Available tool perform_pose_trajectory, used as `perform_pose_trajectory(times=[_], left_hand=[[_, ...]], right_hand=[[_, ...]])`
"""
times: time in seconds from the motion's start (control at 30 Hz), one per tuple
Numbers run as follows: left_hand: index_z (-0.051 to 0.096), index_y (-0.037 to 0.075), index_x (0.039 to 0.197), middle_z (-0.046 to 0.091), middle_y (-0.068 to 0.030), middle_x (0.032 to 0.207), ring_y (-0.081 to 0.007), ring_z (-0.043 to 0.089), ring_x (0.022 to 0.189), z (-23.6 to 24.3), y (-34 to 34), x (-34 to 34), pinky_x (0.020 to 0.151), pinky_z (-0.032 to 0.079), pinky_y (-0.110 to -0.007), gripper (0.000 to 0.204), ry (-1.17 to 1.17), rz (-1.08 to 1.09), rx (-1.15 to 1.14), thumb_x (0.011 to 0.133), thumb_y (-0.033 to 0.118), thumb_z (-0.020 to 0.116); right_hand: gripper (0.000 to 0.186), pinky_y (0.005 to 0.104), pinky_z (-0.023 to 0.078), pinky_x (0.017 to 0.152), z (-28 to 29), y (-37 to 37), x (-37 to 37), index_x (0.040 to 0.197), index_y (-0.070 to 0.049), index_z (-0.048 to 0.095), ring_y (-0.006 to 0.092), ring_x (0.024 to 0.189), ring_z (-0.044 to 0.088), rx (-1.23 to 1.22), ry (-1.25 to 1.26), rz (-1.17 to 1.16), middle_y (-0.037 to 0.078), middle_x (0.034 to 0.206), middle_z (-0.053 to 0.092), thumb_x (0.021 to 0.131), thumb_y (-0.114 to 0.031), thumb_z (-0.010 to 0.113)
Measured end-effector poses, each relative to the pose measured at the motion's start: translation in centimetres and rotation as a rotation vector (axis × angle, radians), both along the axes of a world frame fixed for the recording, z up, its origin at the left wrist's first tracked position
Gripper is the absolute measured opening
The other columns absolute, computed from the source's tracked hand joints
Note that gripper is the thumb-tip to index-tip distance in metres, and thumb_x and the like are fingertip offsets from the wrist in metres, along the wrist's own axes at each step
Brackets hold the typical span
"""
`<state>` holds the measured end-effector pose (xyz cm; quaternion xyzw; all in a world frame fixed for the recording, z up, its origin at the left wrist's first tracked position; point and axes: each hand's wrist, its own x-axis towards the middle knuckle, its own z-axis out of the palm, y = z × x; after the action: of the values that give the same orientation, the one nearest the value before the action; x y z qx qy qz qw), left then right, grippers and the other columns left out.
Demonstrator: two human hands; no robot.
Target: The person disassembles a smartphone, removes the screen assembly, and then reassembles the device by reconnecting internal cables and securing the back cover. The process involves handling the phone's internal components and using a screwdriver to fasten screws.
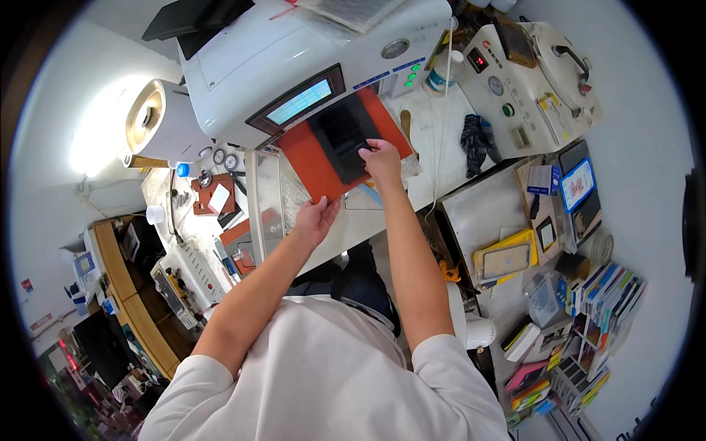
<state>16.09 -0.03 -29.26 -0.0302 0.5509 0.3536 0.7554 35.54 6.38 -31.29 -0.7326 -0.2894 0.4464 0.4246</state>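
Note:
An orange-red mat (301,163) bearing a black flat panel (336,132) juts out from the front opening of a large white machine (243,66) with a lit screen and green buttons. My left hand (318,215) grips the mat's near left edge, thumb on top. My right hand (378,157) has its fingers closed on the right side of the black panel, near its lower corner; what lies under the fingertips is partly hidden.
A second white machine (529,88), dark gloves (474,140) and a bottle (440,73) sit to the right. A cluttered bench (158,191) with a white cylindrical device (153,128) lies left. Phones and stacked boxes (610,294) occupy the lower right.

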Motion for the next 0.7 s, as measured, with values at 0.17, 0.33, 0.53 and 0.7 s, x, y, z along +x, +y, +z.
perform_pose_trajectory(times=[0.17, 0.33, 0.53, 0.7], left_hand=[[0.048, 0.0, 0.125, 0.061, -0.0152, 0.121, -0.0269, 0.064, 0.108, -0.4, -0.9, 0.0, 0.097, 0.056, -0.036, 0.023, -0.019, 0.009, -0.018, 0.103, 0.006, 0.046], [0.05, 0.0, 0.123, 0.062, -0.0159, 0.121, -0.0277, 0.065, 0.109, -0.4, -1.5, 0.6, 0.099, 0.055, -0.037, 0.022, -0.015, 0.056, -0.029, 0.102, 0.004, 0.047], [0.052, 0.001, 0.121, 0.064, -0.0152, 0.117, -0.0276, 0.066, 0.107, -0.5, -1.6, 0.7, 0.099, 0.055, -0.037, 0.021, -0.008, 0.058, -0.024, 0.101, 0.005, 0.048], [0.052, 0.001, 0.122, 0.065, -0.0147, 0.117, -0.0274, 0.066, 0.107, -0.2, -1.5, 0.7, 0.098, 0.055, -0.037, 0.021, -0.012, 0.059, -0.023, 0.101, 0.005, 0.048]], right_hand=[[0.04, 0.0332, 0.054, 0.076, 1.2, -1.2, 0.4, 0.113, 0.003, 0.068, 0.0226, 0.081, 0.07, -0.017, 0.074, -0.001, 0.014, 0.092, 0.072, 0.076, -0.013, 0.071], [0.042, 0.0289, 0.052, 0.055, 3.4, -2.3, 0.5, 0.116, 0.006, 0.065, 0.0159, 0.062, 0.065, -0.046, 0.199, -0.019, 0.011, 0.086, 0.07, 0.078, -0.011, 0.072], [0.043, 0.0276, 0.052, 0.052, 3.3, -2.8, 0.0, 0.115, 0.008, 0.064, 0.0157, 0.061, 0.065, -0.029, 0.234, -0.04, 0.012, 0.086, 0.07, 0.077, -0.011, 0.072], [0.043, 0.0274, 0.053, 0.053, 2.9, -3.1, -0.4, 0.114, 0.008, 0.064, 0.0162, 0.062, 0.067, -0.052, 0.229, -0.016, 0.013, 0.09, 0.071, 0.077, -0.011, 0.073]])
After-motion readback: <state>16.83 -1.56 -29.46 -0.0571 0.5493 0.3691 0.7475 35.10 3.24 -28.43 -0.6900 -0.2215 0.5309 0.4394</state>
